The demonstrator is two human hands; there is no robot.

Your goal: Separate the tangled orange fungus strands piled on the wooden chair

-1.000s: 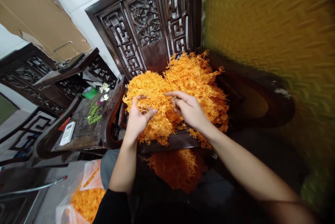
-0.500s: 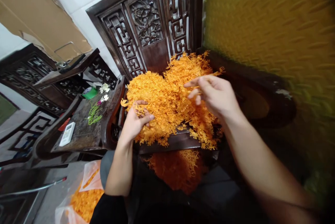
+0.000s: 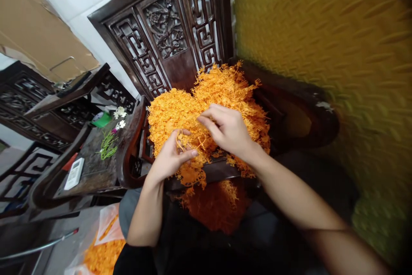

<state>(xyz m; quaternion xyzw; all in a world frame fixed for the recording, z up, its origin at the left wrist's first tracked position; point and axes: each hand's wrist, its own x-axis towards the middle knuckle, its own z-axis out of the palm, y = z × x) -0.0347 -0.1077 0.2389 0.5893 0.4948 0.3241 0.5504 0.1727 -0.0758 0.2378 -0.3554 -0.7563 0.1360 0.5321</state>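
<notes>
A big heap of small orange branching pieces (image 3: pixel 222 90) lies on the seat of a dark carved wooden chair. My left hand (image 3: pixel 172 152) is at the heap's front left, its fingers curled around a few orange pieces. Just right of it and slightly higher, my right hand (image 3: pixel 227 131) is closed, thumb and index finger pinched together over the heap. What the right fingertips hold, if anything, is too small to make out. The two hands are close but apart.
On a wooden surface at left are a white remote (image 3: pixel 74 173), green stems (image 3: pixel 108 145), white flowers (image 3: pixel 120 113) and a green container (image 3: pixel 101 119). A plastic bag (image 3: pixel 104 249) of orange pieces stands at lower left. The carved chair back (image 3: pixel 180 69) rises behind the heap.
My right hand has moved left and down towards my left hand, and its fingers have closed into a pinch. The whole view has shifted slightly.
</notes>
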